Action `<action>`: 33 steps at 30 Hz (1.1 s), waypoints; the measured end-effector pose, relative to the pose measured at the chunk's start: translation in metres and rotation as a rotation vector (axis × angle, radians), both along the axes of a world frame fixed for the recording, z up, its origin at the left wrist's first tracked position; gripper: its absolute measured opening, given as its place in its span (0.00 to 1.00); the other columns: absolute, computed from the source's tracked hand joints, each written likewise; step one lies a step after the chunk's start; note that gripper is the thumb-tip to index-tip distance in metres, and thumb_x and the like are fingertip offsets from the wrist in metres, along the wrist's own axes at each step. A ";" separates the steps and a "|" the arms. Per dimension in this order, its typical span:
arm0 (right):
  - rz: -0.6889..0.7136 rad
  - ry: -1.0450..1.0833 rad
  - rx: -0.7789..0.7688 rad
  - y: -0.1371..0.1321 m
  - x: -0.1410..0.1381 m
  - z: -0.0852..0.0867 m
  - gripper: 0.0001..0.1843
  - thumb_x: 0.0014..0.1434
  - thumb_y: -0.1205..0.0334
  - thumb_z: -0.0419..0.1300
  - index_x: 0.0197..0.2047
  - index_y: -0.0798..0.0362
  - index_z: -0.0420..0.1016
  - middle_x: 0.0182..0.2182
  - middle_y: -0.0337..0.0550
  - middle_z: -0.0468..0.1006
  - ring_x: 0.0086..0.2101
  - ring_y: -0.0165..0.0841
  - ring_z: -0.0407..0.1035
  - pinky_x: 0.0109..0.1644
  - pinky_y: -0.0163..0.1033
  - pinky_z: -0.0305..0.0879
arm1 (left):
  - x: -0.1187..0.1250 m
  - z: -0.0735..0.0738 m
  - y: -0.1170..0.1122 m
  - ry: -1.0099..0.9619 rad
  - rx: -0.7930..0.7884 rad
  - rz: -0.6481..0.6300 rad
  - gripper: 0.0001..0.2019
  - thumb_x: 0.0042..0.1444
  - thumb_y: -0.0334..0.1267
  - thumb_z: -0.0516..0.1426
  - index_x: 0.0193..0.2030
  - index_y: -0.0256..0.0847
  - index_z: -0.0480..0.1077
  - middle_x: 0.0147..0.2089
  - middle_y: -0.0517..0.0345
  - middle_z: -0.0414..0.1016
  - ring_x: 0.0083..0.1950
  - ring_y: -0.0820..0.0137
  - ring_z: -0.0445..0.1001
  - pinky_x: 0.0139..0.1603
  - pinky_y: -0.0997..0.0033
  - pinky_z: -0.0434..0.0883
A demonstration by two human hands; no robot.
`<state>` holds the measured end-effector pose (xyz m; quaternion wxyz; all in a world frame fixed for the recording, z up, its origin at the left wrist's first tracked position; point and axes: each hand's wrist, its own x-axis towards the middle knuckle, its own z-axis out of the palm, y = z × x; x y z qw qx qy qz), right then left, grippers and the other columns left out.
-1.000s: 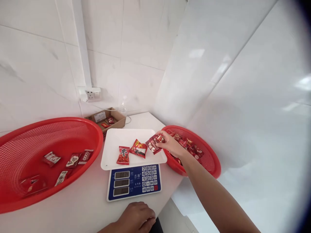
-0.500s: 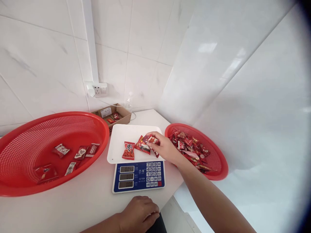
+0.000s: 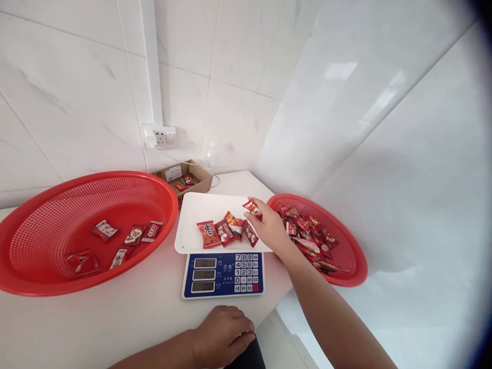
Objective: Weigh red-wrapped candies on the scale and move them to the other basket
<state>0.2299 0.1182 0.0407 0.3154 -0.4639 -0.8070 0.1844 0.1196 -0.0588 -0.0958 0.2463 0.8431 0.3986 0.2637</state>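
My right hand [image 3: 269,229] reaches over the right edge of the scale's white tray [image 3: 200,207] and pinches a small red snack packet [image 3: 252,207] at its fingertips. Several red snack packets [image 3: 226,231] lie side by side on the tray just left of that hand. The blue electronic scale [image 3: 223,274] with its keypad faces me under the tray. My left hand [image 3: 223,335] rests on the counter's front edge with its fingers curled under and nothing visible in them.
A small red basket [image 3: 348,271] heaped with packets stands right of the scale. A large red basket [image 3: 26,225] on the left holds several packets. A cardboard box [image 3: 200,177], a clear bottle [image 3: 209,159] and a wall socket [image 3: 163,137] sit behind.
My right hand came from the small basket over the tray, laid packets beside the ones lying there, and now keeps one pinched. The view shifted left. The left hand stayed put.
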 end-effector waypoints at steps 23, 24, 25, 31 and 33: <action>-0.621 -0.111 -0.050 -0.048 0.123 -0.039 0.23 0.56 0.47 0.54 0.51 0.49 0.75 0.44 0.48 0.80 0.40 0.43 0.73 0.44 0.47 0.68 | -0.003 0.002 0.002 0.026 -0.062 -0.054 0.11 0.62 0.41 0.49 0.41 0.45 0.72 0.36 0.58 0.79 0.37 0.69 0.75 0.39 0.71 0.67; -0.638 -0.171 -0.091 -0.050 0.125 -0.046 0.23 0.57 0.47 0.53 0.51 0.48 0.74 0.44 0.48 0.80 0.40 0.43 0.73 0.43 0.47 0.67 | -0.002 0.002 0.002 0.027 -0.061 -0.055 0.11 0.62 0.40 0.49 0.41 0.45 0.72 0.36 0.58 0.79 0.37 0.69 0.75 0.39 0.71 0.67; -0.654 -0.234 -0.128 -0.052 0.125 -0.051 0.23 0.58 0.48 0.51 0.52 0.47 0.74 0.43 0.49 0.80 0.39 0.44 0.73 0.42 0.47 0.67 | -0.002 0.002 0.002 0.027 -0.059 -0.056 0.11 0.62 0.40 0.49 0.41 0.45 0.72 0.36 0.58 0.79 0.37 0.69 0.75 0.38 0.71 0.67; -0.810 -0.478 -0.089 -0.053 0.109 -0.064 0.26 0.64 0.50 0.42 0.51 0.50 0.76 0.36 0.56 0.80 0.33 0.44 0.73 0.32 0.42 0.61 | -0.003 0.001 0.003 0.014 -0.028 -0.047 0.11 0.62 0.40 0.49 0.41 0.44 0.72 0.35 0.58 0.79 0.36 0.70 0.75 0.38 0.71 0.67; -0.830 -0.499 -0.044 -0.053 0.106 -0.065 0.25 0.65 0.51 0.43 0.50 0.51 0.76 0.34 0.55 0.80 0.32 0.42 0.72 0.30 0.40 0.58 | -0.003 0.001 0.002 0.006 -0.010 -0.042 0.11 0.62 0.40 0.49 0.40 0.44 0.72 0.34 0.58 0.79 0.35 0.70 0.75 0.37 0.71 0.67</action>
